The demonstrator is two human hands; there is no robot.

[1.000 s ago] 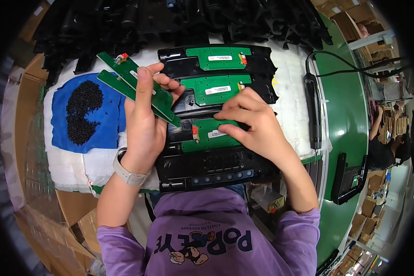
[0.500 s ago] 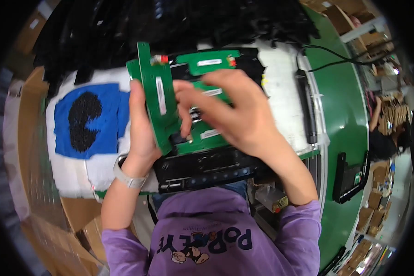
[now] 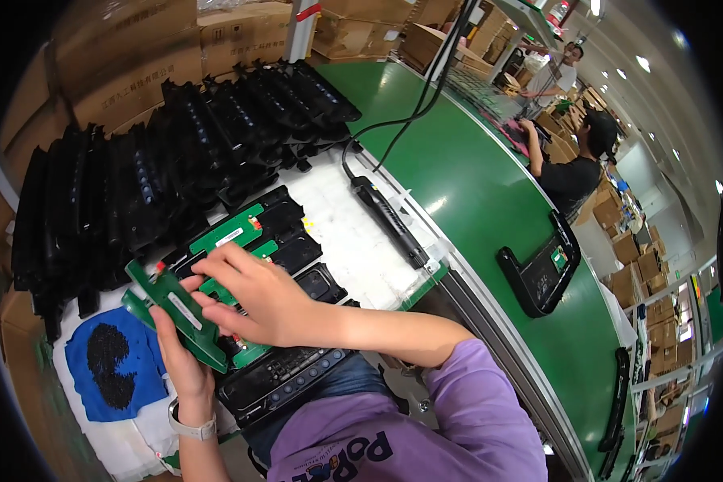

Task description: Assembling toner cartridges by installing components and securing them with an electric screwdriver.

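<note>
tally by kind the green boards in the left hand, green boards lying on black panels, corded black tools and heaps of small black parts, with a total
Held green boards, in the left hand: 2
Laid green boards, on black panels: 3
Corded black tool: 1
Heap of small black parts: 1
Total: 7

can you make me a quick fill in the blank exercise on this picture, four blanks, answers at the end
1. The circuit boards in the left hand are coloured ____.
2. The heap of small black pieces lies on a cloth coloured ____.
3. In the picture, the black electric screwdriver lies to the ____ of that cloth.
4. The light wristband is worn on the person's ____ wrist.

Missing words: green; blue; right; left.
</note>
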